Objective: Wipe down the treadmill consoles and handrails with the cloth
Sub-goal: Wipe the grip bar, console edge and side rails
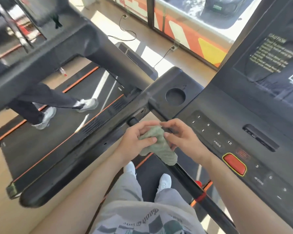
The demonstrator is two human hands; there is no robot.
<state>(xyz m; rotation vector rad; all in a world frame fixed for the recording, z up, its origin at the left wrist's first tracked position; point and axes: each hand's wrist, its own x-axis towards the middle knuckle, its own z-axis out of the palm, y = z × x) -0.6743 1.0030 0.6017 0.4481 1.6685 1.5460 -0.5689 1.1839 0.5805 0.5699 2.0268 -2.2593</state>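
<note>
cloth (159, 146) bunched on the handrail (189, 178), which runs toward 5 o'clock; console (218, 102) at 3 o'clock of it. left hand (135, 138) and right hand (182, 137) both pinch the cloth, fingers curled. judged: handrail wipe under way, console not yet reached, most work outstanding

Caution txt (271, 54) blurred; console (227, 105) cut off right.
</note>
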